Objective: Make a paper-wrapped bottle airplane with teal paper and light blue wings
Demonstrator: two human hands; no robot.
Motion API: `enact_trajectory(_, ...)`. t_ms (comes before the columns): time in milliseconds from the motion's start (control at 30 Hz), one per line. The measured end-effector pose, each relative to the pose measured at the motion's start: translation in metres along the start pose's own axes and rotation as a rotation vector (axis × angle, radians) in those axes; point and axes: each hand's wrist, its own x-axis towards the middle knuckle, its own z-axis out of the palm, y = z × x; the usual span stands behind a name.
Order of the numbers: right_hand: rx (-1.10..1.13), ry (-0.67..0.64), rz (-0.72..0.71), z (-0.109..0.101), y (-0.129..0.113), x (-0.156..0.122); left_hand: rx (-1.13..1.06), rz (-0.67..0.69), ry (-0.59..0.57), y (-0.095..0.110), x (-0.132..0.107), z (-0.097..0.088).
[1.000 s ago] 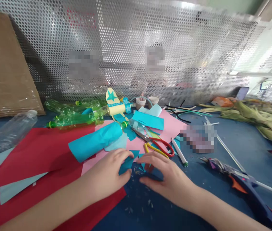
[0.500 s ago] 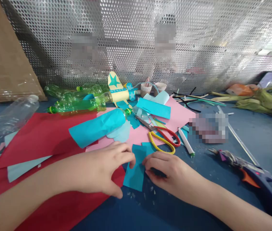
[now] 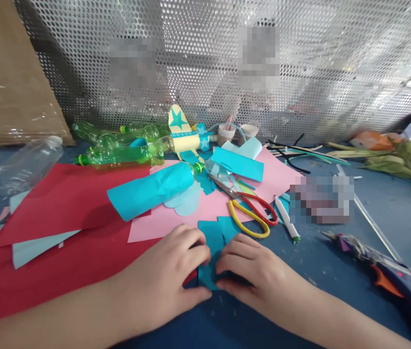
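A small rectangular piece of blue paper (image 3: 211, 240) lies on the table in front of me, between my hands. My left hand (image 3: 181, 266) rests at its left edge, fingers curled over the paper and thumb at the near corner. At the right edge, my right hand (image 3: 251, 266) has fingers and thumb bent in on the paper. Another blue scrap (image 3: 230, 227) sits just beyond my right fingers. Scissors (image 3: 252, 213) with red and yellow handles lie a little farther off. A blue paper-wrapped bottle (image 3: 154, 189) rests on its side beyond my left hand.
Red sheets (image 3: 92, 194) and a pink sheet (image 3: 281, 172) cover part of the table. Green bottles (image 3: 118, 156), a decorated paper-and-bottle model (image 3: 185, 140) and a clear bottle (image 3: 27, 165) lie behind. At right are a white marker (image 3: 286, 218) and a glue gun (image 3: 380, 264). Perforated metal stands behind.
My left hand has moved right and closed in on the blue paper's left edge. The paper has straightened a little between my hands. The view has shifted slightly.
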Motion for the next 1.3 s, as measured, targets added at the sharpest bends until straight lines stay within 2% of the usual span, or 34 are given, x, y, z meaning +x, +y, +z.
enact_trajectory(100,0.006,-0.019,-0.026,0.003,0.002,0.001,0.007,0.029,0.088,0.002,-0.009,0.011)
enact_trajectory(300,0.044,-0.015,0.030,0.001,0.002,0.000,0.047,0.242,0.258,0.001,-0.016,0.019)
enact_trajectory(467,0.063,-0.005,0.029,-0.001,0.001,0.001,-0.078,0.208,0.302,-0.003,-0.013,0.022)
enact_trajectory(633,0.100,-0.019,0.114,-0.004,-0.004,0.000,-0.161,0.174,0.284,-0.006,-0.010,0.022)
enact_trajectory(767,0.133,0.018,0.189,-0.003,-0.007,0.002,-0.153,0.169,0.254,-0.007,-0.011,0.019)
enact_trajectory(900,0.138,0.030,0.227,-0.001,-0.008,0.004,-0.081,0.246,0.209,-0.007,-0.012,0.016)
enact_trajectory(1067,0.106,-0.012,0.171,0.000,-0.008,0.000,-0.072,0.245,0.195,-0.005,-0.013,0.017)
enact_trajectory(1300,-0.074,-0.063,0.011,-0.002,-0.006,-0.003,-0.128,0.209,0.176,-0.006,-0.013,0.018)
